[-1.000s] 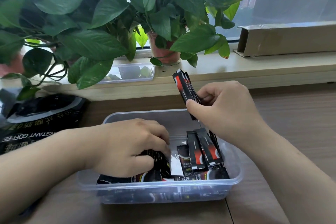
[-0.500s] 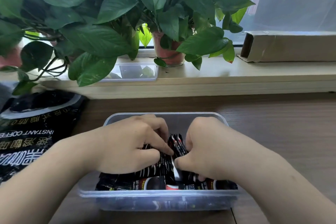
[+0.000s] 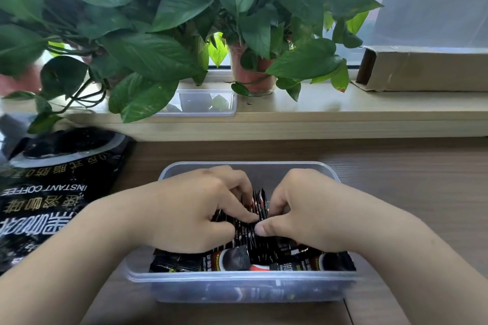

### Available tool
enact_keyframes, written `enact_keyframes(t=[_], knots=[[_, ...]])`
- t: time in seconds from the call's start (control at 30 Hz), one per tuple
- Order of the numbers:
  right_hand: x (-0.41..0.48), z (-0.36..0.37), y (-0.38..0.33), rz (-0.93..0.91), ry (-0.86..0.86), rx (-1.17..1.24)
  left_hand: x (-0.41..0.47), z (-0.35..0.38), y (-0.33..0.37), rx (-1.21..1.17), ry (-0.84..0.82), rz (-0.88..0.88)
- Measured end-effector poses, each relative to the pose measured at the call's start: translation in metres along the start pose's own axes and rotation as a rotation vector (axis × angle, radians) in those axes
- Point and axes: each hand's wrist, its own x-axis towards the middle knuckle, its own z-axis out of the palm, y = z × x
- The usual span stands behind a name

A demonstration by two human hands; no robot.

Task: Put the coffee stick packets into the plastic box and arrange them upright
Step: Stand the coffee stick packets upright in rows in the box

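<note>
- Head view: a clear plastic box (image 3: 245, 279) is seen on the wooden table (image 3: 401, 182), near the lower edge of the picture, and both forearms are reached into it from the near side.
- A bunch of black-and-red coffee stick packets (image 3: 259, 202) is held on edge in the middle of the box, with the top ends showing between the two hands.
- The left hand (image 3: 195, 210) is curled, its fingers bent over the left side of the bunch and its thumb pressed against the packets.
- The right hand (image 3: 310, 210) is likewise curled. Its fingers are bent round the right side of the bunch, and its thumb tip is laid on the packets, almost meeting the left thumb.
- Further flat packets (image 3: 232, 262) are seen lying along the near wall of the box, below the hands.
- A large black instant coffee bag (image 3: 52, 192) is laid on the table to the left of the box, apart from it.
- On the windowsill (image 3: 343, 109) beyond the table, a shallow clear tray (image 3: 203, 103) is set partly under the leaves of the potted plants (image 3: 158, 34).
- A reddish pot (image 3: 248, 72) is seen just right of the tray.
- A long cardboard box (image 3: 427, 70) is laid on its side at the right end of the sill, its open end turned towards the plants.
</note>
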Motion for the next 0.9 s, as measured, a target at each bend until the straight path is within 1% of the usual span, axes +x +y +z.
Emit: enact_keyframes(t=[0.13, 0.3, 0.4, 0.47, 0.53, 0.63, 0.8, 0.9], knots=[[0.001, 0.001, 0.001, -0.061, 0.012, -0.003, 0.0, 0.0, 0.0, 0.007, 0.017, 0.003], [0.003, -0.007, 0.005, -0.129, 0.044, -0.039, 0.013, -0.022, 0.012, 0.046, -0.058, 0.056], [-0.001, -0.025, 0.011, -0.143, 0.07, 0.06, 0.027, -0.028, 0.018, 0.03, -0.106, 0.077], [-0.003, -0.036, 0.016, -0.145, 0.118, 0.101, 0.034, -0.025, 0.016, 0.023, -0.134, 0.069], [-0.003, -0.041, 0.02, -0.146, 0.133, 0.08, 0.038, -0.018, 0.011, 0.008, -0.125, 0.072], [0.0, -0.034, 0.019, -0.117, 0.046, 0.001, 0.039, -0.007, 0.006, -0.061, -0.132, 0.098], [0.004, -0.027, 0.013, -0.136, 0.009, -0.108, 0.034, -0.002, 0.001, -0.192, -0.023, 0.189], [0.004, -0.031, 0.014, -0.121, 0.034, -0.131, 0.029, 0.0, -0.006, -0.16, -0.027, 0.198]])
